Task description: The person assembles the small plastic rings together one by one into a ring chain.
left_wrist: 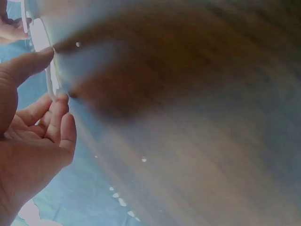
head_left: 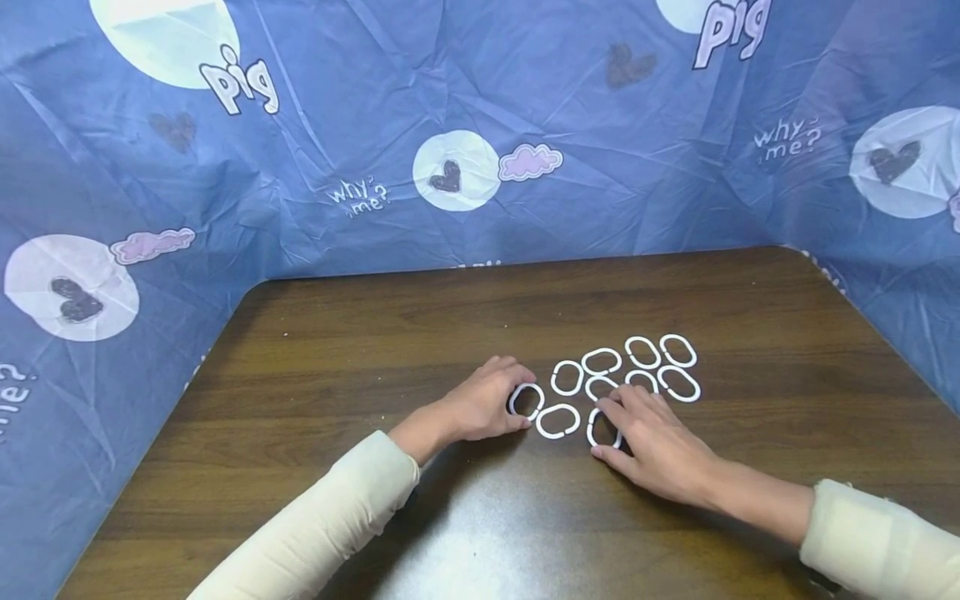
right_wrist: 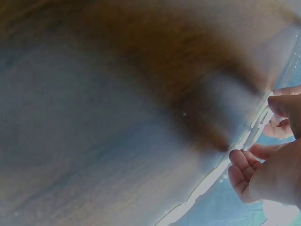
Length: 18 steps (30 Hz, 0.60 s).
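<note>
White oval plastic shower curtain rings, each with a small gap, lie on the brown table in the head view. My left hand pinches the leftmost curtain ring between thumb and fingers across its near and far ends. In the left wrist view this ring shows edge-on. My right hand has thumb and fingertips at opposite ends of another curtain ring, pinching it. A loose ring lies between the hands. The right hand's fingers partly cover rings behind them.
Several more rings lie in a cluster beyond the right hand, including a far-right ring and an upright-lying oval nearer the middle. The wood-grain table has rounded back corners. A blue printed cloth hangs behind and at both sides.
</note>
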### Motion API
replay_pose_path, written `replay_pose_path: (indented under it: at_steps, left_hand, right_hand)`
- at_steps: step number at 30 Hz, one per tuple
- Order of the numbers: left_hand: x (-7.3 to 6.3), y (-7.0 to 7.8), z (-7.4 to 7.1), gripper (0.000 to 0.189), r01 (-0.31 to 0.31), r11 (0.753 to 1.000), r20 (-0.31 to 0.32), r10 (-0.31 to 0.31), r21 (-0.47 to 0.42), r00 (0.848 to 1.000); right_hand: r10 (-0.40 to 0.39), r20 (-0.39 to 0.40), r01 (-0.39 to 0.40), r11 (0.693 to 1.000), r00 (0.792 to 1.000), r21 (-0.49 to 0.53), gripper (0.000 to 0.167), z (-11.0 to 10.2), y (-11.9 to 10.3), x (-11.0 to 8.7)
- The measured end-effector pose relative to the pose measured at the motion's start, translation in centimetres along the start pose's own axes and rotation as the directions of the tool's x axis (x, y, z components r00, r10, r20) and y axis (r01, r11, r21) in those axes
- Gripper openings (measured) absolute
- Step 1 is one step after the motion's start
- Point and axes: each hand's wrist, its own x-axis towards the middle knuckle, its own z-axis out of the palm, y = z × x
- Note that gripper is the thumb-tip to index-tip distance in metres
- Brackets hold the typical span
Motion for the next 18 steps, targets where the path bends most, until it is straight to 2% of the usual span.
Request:
replay_pose_path:
  at_steps: [4,7,15,18]
  left_hand:
    - [0.0,0.4,-0.3,0.055,0.007,0.997,0.055,-0.012,0.081,0.998]
    - [0.0,0.6,-0.3,0.056,0.012,0.995,0.081,-0.02,0.101,0.997]
    - [-0.2,0.0,-0.3,0.046,-0.012,1.0,0.044,0.013,-0.003,0.999]
    - [-0.4,-0.1,-0.4,0.046,-0.001,0.999,0.014,0.002,-0.047,1.0]
  right_hand:
    - [0.004,0.002,-0.004,1.0,1.0,0.004,0.054,-0.1,0.0,0.0]
    - [0.011,-0.001,-0.011,1.0,1.0,0.008,0.053,-0.3,0.1,0.1]
    - [0.022,-0.004,-0.022,0.999,1.0,0.031,0.054,-0.9,0.3,0.3]
    - [0.018,-0.022,-0.017,0.999,1.0,0.052,0.054,-1.2,0.4,0.4]
